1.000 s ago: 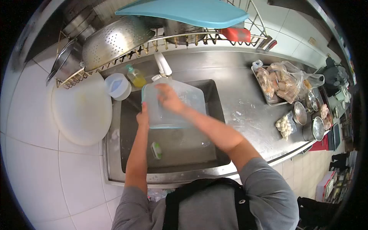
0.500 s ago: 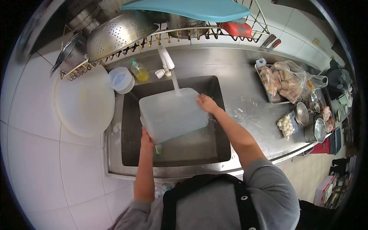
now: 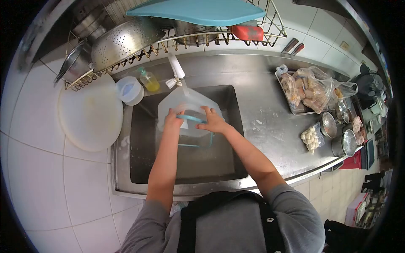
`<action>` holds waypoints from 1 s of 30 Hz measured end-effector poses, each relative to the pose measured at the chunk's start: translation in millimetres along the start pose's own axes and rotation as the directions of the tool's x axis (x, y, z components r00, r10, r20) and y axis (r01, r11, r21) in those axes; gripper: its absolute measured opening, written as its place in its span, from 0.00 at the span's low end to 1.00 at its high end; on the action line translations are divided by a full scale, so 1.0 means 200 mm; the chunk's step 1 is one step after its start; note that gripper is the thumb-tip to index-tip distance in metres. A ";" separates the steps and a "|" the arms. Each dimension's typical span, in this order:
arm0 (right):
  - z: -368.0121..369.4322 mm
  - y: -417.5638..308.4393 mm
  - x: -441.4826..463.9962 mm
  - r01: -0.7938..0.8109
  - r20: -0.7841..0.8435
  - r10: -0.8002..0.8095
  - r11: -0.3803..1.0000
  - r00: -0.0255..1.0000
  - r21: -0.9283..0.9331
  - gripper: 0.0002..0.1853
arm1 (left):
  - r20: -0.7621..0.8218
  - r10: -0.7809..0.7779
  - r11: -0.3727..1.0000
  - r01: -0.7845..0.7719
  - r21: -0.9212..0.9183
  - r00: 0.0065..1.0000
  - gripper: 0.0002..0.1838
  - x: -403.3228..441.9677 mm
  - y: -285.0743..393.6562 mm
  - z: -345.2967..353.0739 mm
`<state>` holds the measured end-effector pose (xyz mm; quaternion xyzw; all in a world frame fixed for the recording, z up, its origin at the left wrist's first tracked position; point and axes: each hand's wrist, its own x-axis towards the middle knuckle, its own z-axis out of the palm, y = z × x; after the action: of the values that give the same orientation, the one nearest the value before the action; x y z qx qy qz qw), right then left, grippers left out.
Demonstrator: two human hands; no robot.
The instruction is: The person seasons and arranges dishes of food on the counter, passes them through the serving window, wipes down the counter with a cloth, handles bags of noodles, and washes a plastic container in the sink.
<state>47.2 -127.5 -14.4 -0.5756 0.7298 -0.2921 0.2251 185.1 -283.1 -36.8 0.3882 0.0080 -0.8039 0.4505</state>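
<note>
A clear plastic container (image 3: pixel 168 103) with a light blue edge is tilted over the steel sink (image 3: pixel 141 168), below the white faucet (image 3: pixel 176 68). My left hand (image 3: pixel 174 119) is at its near left side, with the fingers closed on the light blue edge. On the right, my right hand (image 3: pixel 212 121) has its fingers spread, with the thumb close to that edge; whether it bears any weight is unclear. Part of the container's far side reaches up under the faucet spout.
Behind the sink stand a soap bottle (image 3: pixel 149 80) and a white tub (image 3: pixel 130 90). A round white board (image 3: pixel 90 116) leans at left. A wire rack (image 3: pixel 168 42) holds a colander (image 3: pixel 126 44). Bagged food (image 3: pixel 316 90), a garlic bag (image 3: pixel 311 138) and metal bowls (image 3: pixel 328 124) sit at right.
The container has turned and tilted, so its light blue edge now faces me. Both hands have come closer together, my right hand moving left from the container's far right corner.
</note>
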 end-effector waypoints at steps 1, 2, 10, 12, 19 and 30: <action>0.00 -0.04 -0.01 -0.061 -0.088 0.050 0.991 0.995 -0.121 0.37 | 0.019 -0.052 0.998 0.053 -0.028 0.998 0.16 -0.01 -0.02 0.07; -0.01 -0.05 0.00 -0.125 -0.119 0.110 0.983 0.987 -0.133 0.36 | 0.040 -0.103 0.993 0.105 -0.056 0.994 0.16 -0.03 -0.04 0.15; -0.07 0.21 0.20 -0.229 -0.298 0.158 0.948 0.942 -0.222 0.26 | 0.302 -0.472 0.809 0.272 0.520 0.828 0.20 -0.02 0.00 0.48; -0.10 0.18 0.18 -0.240 -0.274 0.170 0.939 0.946 -0.247 0.27 | 0.304 -0.484 0.781 0.249 0.572 0.820 0.21 0.00 -0.01 0.47; -0.09 0.08 0.14 -0.031 -0.216 -0.038 0.950 0.976 -0.310 0.27 | 0.231 -0.159 0.907 0.049 0.418 0.960 0.20 -0.09 -0.12 0.37; -0.34 -0.11 0.39 0.300 -0.135 -0.285 0.947 0.949 0.112 0.08 | 0.304 0.010 0.869 -0.158 0.468 0.953 0.22 -0.26 -0.07 0.25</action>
<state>-0.7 -195.2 50.7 -0.6435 0.6273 -0.4030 0.1735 159.5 -255.5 26.3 0.3661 -0.2785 -0.8076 0.3691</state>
